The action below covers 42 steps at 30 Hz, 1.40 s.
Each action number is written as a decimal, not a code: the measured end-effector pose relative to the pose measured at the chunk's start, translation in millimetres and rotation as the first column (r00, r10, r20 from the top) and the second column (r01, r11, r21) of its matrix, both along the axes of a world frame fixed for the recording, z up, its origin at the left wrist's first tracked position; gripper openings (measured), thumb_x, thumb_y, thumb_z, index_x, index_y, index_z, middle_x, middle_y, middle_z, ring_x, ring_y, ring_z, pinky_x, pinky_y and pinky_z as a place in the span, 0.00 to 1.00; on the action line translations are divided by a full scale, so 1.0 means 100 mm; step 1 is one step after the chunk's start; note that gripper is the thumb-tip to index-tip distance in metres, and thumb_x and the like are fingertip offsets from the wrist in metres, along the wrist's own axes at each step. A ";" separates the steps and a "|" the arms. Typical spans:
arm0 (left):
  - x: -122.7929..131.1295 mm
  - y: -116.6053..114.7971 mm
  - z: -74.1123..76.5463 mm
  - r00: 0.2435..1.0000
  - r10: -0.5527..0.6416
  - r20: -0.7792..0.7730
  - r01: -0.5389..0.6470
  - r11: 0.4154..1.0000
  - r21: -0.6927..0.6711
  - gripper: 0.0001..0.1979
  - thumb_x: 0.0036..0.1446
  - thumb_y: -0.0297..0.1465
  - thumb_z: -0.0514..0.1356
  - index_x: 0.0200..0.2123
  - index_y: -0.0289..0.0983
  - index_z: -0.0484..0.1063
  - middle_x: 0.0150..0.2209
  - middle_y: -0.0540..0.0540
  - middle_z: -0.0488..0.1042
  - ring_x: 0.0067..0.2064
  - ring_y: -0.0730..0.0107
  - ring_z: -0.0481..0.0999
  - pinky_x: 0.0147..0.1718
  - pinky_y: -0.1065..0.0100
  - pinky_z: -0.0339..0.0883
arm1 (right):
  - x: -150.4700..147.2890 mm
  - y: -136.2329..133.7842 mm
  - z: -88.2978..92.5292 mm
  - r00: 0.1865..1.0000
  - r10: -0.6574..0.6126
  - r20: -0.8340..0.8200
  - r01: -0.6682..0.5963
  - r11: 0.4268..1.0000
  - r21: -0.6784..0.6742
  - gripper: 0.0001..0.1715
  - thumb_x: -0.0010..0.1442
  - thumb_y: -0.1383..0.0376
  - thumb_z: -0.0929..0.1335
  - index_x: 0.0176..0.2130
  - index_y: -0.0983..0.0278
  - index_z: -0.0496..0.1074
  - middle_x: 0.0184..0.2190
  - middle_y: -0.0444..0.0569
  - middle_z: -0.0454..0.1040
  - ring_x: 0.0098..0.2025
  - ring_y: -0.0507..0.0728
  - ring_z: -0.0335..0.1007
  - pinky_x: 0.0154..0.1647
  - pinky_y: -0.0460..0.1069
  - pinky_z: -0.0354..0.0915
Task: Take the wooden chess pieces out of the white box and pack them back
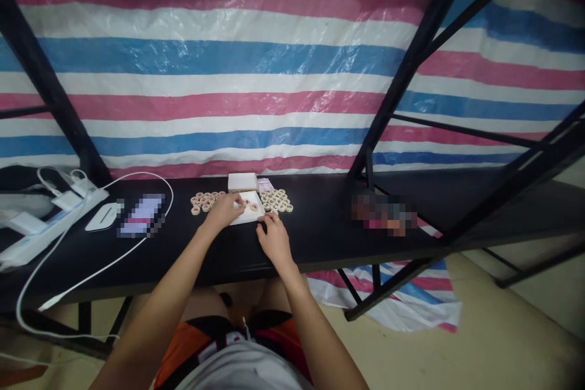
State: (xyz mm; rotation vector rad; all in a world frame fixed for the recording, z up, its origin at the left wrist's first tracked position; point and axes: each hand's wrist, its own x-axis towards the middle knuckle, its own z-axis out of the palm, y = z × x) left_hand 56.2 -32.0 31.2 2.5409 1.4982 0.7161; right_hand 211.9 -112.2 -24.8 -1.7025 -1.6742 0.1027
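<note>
A shallow white box lies on the black table, with a few round Chinese chess pieces inside it. My left hand reaches over its left side, fingertips pinched at a red-marked piece; the fingers partly hide the grip. At the front right corner, my right hand has its thumb and fingers against the box edge. Left of the box, red-marked chess pieces are grouped in rows, partly behind my left hand. Dark-marked chess pieces form another group on the right.
Behind the box sit a white lid and a pinkish paper. To the left are a power strip, white cable, white device and blurred phone. Black metal posts frame the table.
</note>
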 end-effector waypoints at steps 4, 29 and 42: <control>-0.40 -0.21 0.04 0.995 0.095 0.014 -0.096 0.994 0.053 0.10 0.57 0.35 0.53 0.33 0.38 0.72 0.37 0.46 0.76 0.39 0.64 0.73 0.39 0.68 0.64 | 0.00 0.00 -0.01 1.000 0.010 0.000 -0.010 1.000 0.013 0.14 0.59 0.67 0.63 0.43 0.63 0.73 0.48 0.53 0.69 0.46 0.58 0.67 0.49 0.51 0.62; 0.16 0.09 -0.01 0.950 -0.093 -0.297 0.116 0.991 0.061 0.17 0.59 0.31 0.52 0.50 0.37 0.72 0.48 0.39 0.72 0.50 0.59 0.71 0.50 0.63 0.62 | 0.00 -0.01 0.00 0.999 0.012 0.031 -0.013 1.000 0.020 0.14 0.59 0.67 0.63 0.43 0.62 0.73 0.47 0.52 0.69 0.45 0.58 0.67 0.48 0.51 0.62; 0.00 0.14 -0.06 1.000 0.005 -0.016 -0.006 1.000 -0.023 0.13 0.58 0.31 0.54 0.46 0.38 0.70 0.45 0.44 0.75 0.43 0.66 0.74 0.42 0.68 0.66 | 0.01 0.01 -0.02 1.000 0.009 0.015 -0.009 1.000 0.018 0.14 0.59 0.67 0.63 0.43 0.63 0.73 0.47 0.53 0.69 0.47 0.57 0.66 0.49 0.51 0.62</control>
